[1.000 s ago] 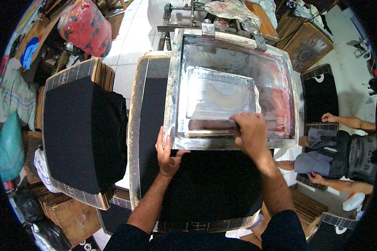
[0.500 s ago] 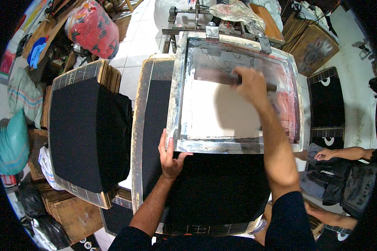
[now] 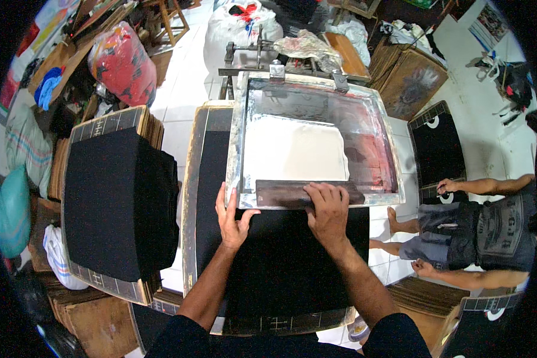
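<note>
A screen-printing frame (image 3: 394, 170) with a pale, paint-streaked border lies over a board covered with black fabric (image 3: 298, 268). Thick white ink (image 3: 298, 146) coats part of its mesh, with reddish stains at the right. My left hand (image 3: 232, 224) grips the near left corner, its fingers along the side and its thumb by the near edge. A dark, wide squeegee (image 3: 280, 194) lies along the near inside of the frame, and my right hand (image 3: 329, 212) has its fingers curled over it. The right thumb is partly hidden.
Metal hinge clamps (image 3: 340, 82) hold the frame's far side. On the left, black fabric (image 3: 101, 203) covers a stack of boards. Another person (image 3: 477, 230) stands at the right, near a printed black board (image 3: 438, 152). Stuffed bags (image 3: 122, 65) sit at the far left.
My right hand has pulled the squeegee from the far part of the screen to its near edge. White ink now covers the mesh behind it. My left hand keeps its corner; the view has shifted.
</note>
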Available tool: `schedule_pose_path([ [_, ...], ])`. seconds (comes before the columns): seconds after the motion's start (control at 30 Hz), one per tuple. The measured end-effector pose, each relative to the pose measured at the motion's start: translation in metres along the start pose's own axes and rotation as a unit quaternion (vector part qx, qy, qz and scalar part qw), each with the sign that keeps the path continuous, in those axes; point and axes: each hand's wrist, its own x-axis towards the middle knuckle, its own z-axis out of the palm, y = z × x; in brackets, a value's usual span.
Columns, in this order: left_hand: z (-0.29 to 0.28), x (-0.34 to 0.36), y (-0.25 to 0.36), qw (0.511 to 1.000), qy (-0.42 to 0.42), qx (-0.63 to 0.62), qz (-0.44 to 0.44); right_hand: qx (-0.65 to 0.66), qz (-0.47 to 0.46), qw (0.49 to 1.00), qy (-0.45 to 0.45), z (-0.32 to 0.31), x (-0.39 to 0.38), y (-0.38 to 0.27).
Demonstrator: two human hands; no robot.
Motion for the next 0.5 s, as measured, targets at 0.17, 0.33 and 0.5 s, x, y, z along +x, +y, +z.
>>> schedule_pose_path([
  [0.17,-0.028,0.053,0.037,0.997,0.072,-0.037,0.017,-0.068,-0.047,0.983,0.162,-0.030,0.041,-0.004],
  [0.33,-0.065,0.160,0.095,0.993,0.108,-0.039,0.020,-0.105,-0.138,0.930,0.323,-0.102,0.139,-0.004],
  [0.5,-0.112,0.195,0.093,0.994,0.087,-0.069,0.009,-0.119,-0.043,0.961,0.246,-0.172,0.211,-0.005],
])
